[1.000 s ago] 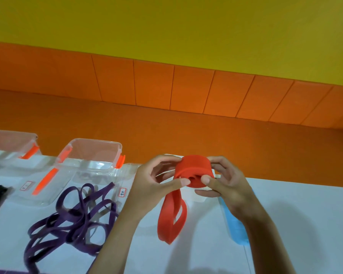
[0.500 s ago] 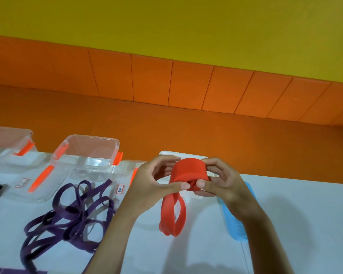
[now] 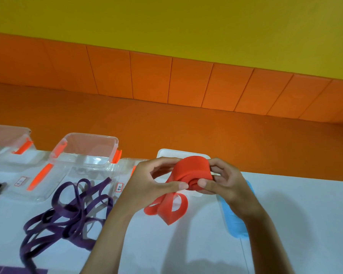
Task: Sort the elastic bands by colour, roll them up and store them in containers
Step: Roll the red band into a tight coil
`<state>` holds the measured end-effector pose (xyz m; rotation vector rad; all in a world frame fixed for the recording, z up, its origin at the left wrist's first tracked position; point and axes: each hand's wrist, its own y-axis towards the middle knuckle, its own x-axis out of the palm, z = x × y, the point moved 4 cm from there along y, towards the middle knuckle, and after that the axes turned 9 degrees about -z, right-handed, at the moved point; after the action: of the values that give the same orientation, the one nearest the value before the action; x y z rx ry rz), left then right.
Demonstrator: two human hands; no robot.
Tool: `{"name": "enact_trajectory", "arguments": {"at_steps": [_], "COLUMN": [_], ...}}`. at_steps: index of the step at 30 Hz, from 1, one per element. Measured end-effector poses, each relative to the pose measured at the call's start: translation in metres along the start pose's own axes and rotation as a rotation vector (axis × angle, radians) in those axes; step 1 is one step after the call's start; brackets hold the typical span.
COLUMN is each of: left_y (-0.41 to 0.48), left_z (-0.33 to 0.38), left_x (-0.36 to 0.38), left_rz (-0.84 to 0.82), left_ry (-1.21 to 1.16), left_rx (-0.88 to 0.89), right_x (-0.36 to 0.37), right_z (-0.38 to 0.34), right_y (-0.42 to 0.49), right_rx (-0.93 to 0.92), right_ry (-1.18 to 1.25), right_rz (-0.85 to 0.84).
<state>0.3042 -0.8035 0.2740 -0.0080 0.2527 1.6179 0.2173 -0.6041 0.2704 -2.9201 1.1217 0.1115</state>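
1. White surface [image 3: 196, 250] w/ orange padded wall behind, yellow wall above.
2. Both hands are raised just over the surface, w/ the red band [image 3: 192, 171] between them, partly wound into a fat roll.
3. Left hand [image 3: 147, 186]: thumb + fingers pinch the roll's left side. Right hand [image 3: 224, 182]: thumb presses the front, fingers curl round behind. Prob. a grip to stop the coil springing open during winding.
4. Unwound tail [image 3: 168, 208] hangs below the roll, its loop reaching the surface; a few turns left, I'd say.
5. Purple bands [image 3: 67, 210]: loose tangle left of the roll, not yet rolled.
6. Open clear container [image 3: 91, 135] sits left of + beyond the roll, nothing visible inside. Prob. kept lid-off for quick drop-in. Second container [image 3: 6, 135] further left, cut by frame edge.
7. White box [image 3: 178, 152] directly behind the roll, mostly hidden by the hands; contents unclear.
8. Blue item [image 3: 236, 220] right of + below the roll, beside the right forearm; can't tell what it is.
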Motion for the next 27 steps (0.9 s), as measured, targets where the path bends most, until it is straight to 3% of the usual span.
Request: {"name": "enact_trajectory", "arguments": {"at_steps": [4, 10, 16, 20, 27], "left_y": [0.001, -0.003, -0.005, -0.006, -0.013], "left_z": [0.001, 0.018, 0.032, 0.031, 0.018], "left_x": [-0.002, -0.001, 0.002, -0.003, -0.003], "left_rz": [0.004, 0.019, 0.033, 0.084, 0.09], "left_ry": [-0.001, 0.071, -0.117, -0.071, -0.001], "left_rx": [-0.032, 0.038, 0.094, 0.099, 0.065], "right_x": [0.012, -0.001, 0.002, 0.007, 0.001], "right_z": [0.007, -0.024, -0.041, -0.038, -0.046], "right_y": [0.001, 0.0, -0.002, -0.001, -0.006], "right_rx": [0.027, -0.082, -0.229, -0.214, -0.056], "right_ry": [0.108, -0.109, 0.03, 0.111, -0.359], "right_rz": [-0.045, -0.029, 0.072, 0.054, -0.084]}}
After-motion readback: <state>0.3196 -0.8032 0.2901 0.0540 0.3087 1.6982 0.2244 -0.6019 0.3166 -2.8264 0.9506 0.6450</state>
